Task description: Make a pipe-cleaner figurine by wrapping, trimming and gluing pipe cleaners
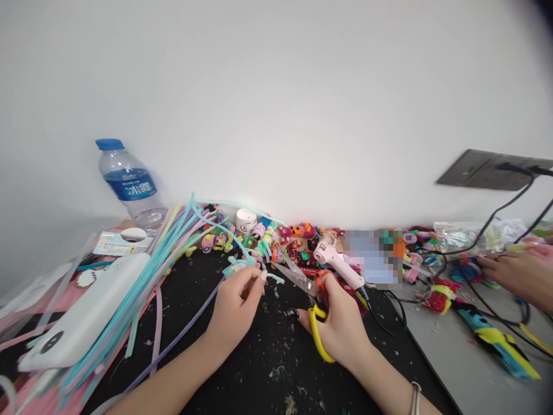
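My left hand [235, 297] is closed in a pinch near the middle of the black work surface. Between its thumb and finger is a turquoise pipe cleaner [275, 278], whose short end sticks out to the right. My right hand [341, 325] grips scissors [300, 280] with yellow and orange handles. Their blades are spread apart and point left, close to my left fingertips. A long turquoise strand [233, 235] arches down behind my left hand. Beyond both hands lie several small fuzzy pipe-cleaner figures [265, 227].
A bundle of pastel pipe cleaners [166, 253] and a white device [99, 305] lie at left, before a water bottle [129, 184]. A pink glue gun [341, 265] with a cable rests behind my right hand. Another person's hand [514, 274] is at far right, below a wall socket [479, 170].
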Demonstrator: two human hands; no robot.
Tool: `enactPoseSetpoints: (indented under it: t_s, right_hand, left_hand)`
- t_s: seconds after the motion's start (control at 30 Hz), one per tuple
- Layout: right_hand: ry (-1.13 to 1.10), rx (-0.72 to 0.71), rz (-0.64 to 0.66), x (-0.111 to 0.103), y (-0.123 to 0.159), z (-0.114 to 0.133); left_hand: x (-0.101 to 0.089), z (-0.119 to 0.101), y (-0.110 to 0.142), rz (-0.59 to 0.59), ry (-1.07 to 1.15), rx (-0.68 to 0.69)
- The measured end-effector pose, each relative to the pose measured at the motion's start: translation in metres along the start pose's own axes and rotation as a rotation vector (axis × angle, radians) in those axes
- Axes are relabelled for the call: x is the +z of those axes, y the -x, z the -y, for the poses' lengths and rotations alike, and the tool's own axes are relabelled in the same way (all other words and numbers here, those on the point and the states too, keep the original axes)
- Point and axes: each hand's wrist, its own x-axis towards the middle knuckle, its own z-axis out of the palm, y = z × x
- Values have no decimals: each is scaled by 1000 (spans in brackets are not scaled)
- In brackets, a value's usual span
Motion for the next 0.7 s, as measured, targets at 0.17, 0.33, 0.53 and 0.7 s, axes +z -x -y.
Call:
enactPoseSetpoints:
  t_s: [0.17, 0.33, 0.53, 0.7]
  right_hand:
    - [237, 7, 48, -4, -5, -3]
    - [372, -46, 77, -5, -5, -2]
    - [396, -77, 84, -4, -3, -2]
    - [393, -63, 111, -4, -3, -1]
  left_hand:
    - [-6, 5, -7, -114, -107, 50]
    - [-9, 7, -9, -169, -136, 57]
    - [-9, 6, -8, -161, -130, 75]
    - [-9, 6, -7, -135, -131, 100]
